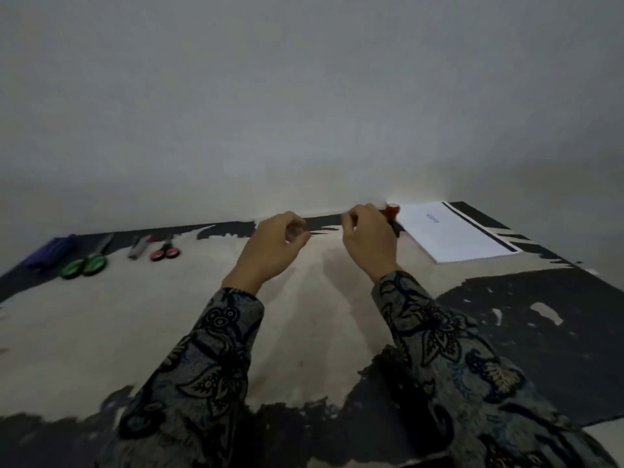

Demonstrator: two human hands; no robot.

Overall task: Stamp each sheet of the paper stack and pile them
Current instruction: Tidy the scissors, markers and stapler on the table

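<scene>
A plain grey wall (304, 96) fills the top half of the view, and below it runs a worn table (101, 332), pale where the black coating has peeled, dark along the near and right edges. Both arms are out over the middle, in dark floral-patterned sleeves (209, 359). The left hand (270, 246) hovers above the surface with its fingers loosely curled, thumb near the fingertips, and nothing in it that I can see. The right hand (368, 238) is just beside it, fingers curled too, and right behind its knuckles sits the red-topped stamp (392, 211) — the hand hides the stamp's body, so whether it grips it or merely sits in front of it, I can't tell. Just right of the stamp lies the paper stack (456, 234), white, flat against the far edge near the wall, with a small bluish mark (431, 217) on the top sheet and a black strip (479, 228) along its far side. Over on the far left, well apart from the hands, a row of tools: a purple item (50, 253), blurred, then green-handled scissors (86, 263), a grey marker (139, 246), and small red-handled scissors (165, 251).
</scene>
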